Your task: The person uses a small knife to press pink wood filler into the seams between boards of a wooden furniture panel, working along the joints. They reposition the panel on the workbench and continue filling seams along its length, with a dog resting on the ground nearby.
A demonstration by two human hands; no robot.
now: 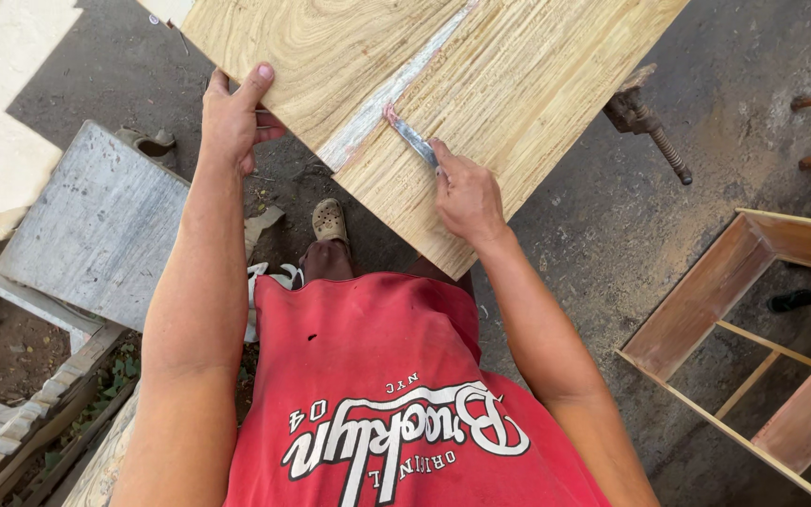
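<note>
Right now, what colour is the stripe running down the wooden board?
Pale grey-white stripe, clearest in the head view.

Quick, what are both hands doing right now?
Left hand: closed, gripping the edge of the pale grained wooden panel.
Right hand: closed, holding a thin metal blade tool against the panel's whitish filled seam.

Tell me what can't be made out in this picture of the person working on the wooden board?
- Board, head view: its far end is cut off by the top edge.
- Tool: the handle is hidden inside the right hand, so its kind is unclear.
- Left hand: the fingers curl under the board's edge, hidden.
- Pale streak along the seam: glue or filler, cannot tell.
- Wooden frame: cut off by the right edge.
</note>
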